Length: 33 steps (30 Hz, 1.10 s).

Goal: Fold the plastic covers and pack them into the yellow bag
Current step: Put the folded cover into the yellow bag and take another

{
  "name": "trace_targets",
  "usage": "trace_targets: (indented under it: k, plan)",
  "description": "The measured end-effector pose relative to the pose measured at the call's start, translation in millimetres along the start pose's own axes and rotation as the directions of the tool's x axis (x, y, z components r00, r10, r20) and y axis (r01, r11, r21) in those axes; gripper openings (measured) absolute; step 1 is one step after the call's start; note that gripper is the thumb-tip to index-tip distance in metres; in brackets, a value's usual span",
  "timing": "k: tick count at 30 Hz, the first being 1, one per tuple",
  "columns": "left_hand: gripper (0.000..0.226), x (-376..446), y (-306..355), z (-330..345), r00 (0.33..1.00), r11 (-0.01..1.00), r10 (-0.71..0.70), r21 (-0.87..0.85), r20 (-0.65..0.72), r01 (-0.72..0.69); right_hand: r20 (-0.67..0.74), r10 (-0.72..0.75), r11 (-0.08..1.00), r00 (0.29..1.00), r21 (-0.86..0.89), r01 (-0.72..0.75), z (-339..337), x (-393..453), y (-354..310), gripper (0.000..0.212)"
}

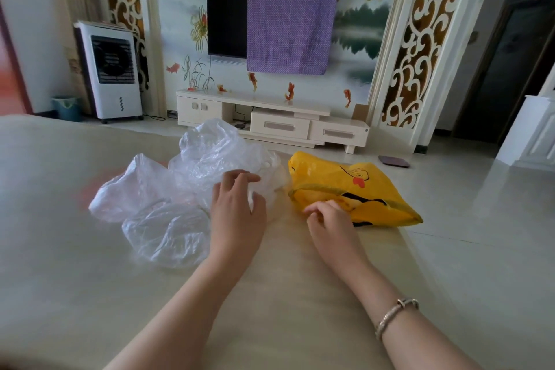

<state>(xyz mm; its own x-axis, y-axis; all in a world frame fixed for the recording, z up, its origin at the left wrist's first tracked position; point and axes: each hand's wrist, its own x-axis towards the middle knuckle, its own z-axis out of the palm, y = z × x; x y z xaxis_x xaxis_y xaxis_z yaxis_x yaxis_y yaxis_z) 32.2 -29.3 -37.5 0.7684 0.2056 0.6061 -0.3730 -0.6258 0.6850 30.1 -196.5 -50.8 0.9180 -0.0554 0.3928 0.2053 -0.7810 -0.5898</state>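
Observation:
Several crumpled clear plastic covers (156,207) lie in a loose heap on the beige table (75,279), left of centre. My left hand (237,213) is on the heap's right side, its fingers and thumb curled round a bunched cover (261,171). To the right, near the table's far edge, lies the yellow bag (360,186) with black and red print, its green-rimmed mouth facing me and gaping. My right hand (330,225) is at the mouth's near lip with curled fingers that seem to pinch the edge. A bracelet is on that wrist.
The table's right edge runs just past the bag, with tiled floor beyond. A white TV cabinet (270,120), a wall TV half draped in purple cloth (288,27), and an air cooler (111,69) stand at the back.

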Motion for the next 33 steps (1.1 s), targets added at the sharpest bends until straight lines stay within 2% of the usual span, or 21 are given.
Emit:
trace_targets:
  k: [3, 7, 9, 11, 13, 16, 19, 22, 24, 27, 30, 33]
  plan:
    - [0.035, 14.4, -6.7, -8.4, 0.997, 0.994, -0.07, 0.087, 0.026, 0.067, 0.003, -0.04, 0.998, 0.999, 0.046, 0.04, 3.0, -4.6, -4.7, 0.023]
    - [0.041, 32.4, -14.4, -3.4, 0.968, 0.965, -0.182, 0.219, 0.176, 0.142, -0.009, -0.089, 0.993, 0.996, 0.081, 0.09, 5.6, -5.3, -0.9, 0.02]
    - [0.037, 36.2, -19.5, 1.5, 0.958, 0.965, -0.181, 0.23, 0.22, 0.13, -0.03, -0.093, 0.991, 0.995, 0.098, 0.095, 6.9, -4.1, 0.5, 0.023]
    - [0.035, 37.7, -19.9, 3.6, 0.973, 0.978, -0.138, 0.178, 0.184, 0.105, -0.046, -0.102, 0.987, 0.994, 0.124, 0.107, 6.0, -4.1, -0.5, 0.024]
    - [0.029, 37.2, -14.3, 2.1, 0.996, 0.992, -0.064, 0.11, 0.066, 0.056, -0.048, -0.1, 0.979, 0.994, 0.171, 0.107, 3.6, -5.1, -2.1, 0.023]
    - [0.031, 29.8, 7.4, -4.6, 0.997, 0.996, 0.018, -0.088, -0.076, -0.025, -0.055, -0.011, 0.94, 0.998, 0.34, 0.03, -2.2, -7.0, -4.2, 0.024]
    - [0.026, 17.4, 30.9, -12.8, 0.994, 0.92, -0.058, -0.392, -0.096, 0.016, 0.022, 0.126, 0.778, 0.992, 0.619, -0.112, -9.6, -6.6, -9.1, 0.027]
    - [0.017, 12.6, 42.5, -10.4, 0.977, 0.747, -0.214, -0.643, 0.009, 0.17, 0.138, 0.192, 0.592, 0.972, 0.773, -0.227, -15.1, -6.3, -14.0, 0.026]
    - [0.012, 12.1, 42.2, -4.2, 0.958, 0.698, -0.283, -0.677, 0.041, 0.235, 0.156, 0.207, 0.555, 0.966, 0.794, -0.248, -15.9, -7.4, -13.5, 0.023]
    - [0.01, 8.1, 33.0, 7.5, 0.941, 0.706, -0.337, -0.652, 0.032, 0.275, 0.156, 0.232, 0.512, 0.96, 0.82, -0.257, -15.6, -7.8, -10.8, 0.016]
    - [0.015, -0.3, 24.2, 13.9, 0.954, 0.713, -0.29, -0.647, 0.079, 0.27, 0.196, 0.244, 0.468, 0.95, 0.834, -0.293, -13.4, -4.4, -11.2, 0.014]
    - [0.016, -4.1, 21.4, 16.4, 0.97, 0.771, -0.212, -0.59, 0.114, 0.238, 0.236, 0.192, 0.515, 0.953, 0.802, -0.302, -7.0, -0.6, -12.6, 0.022]
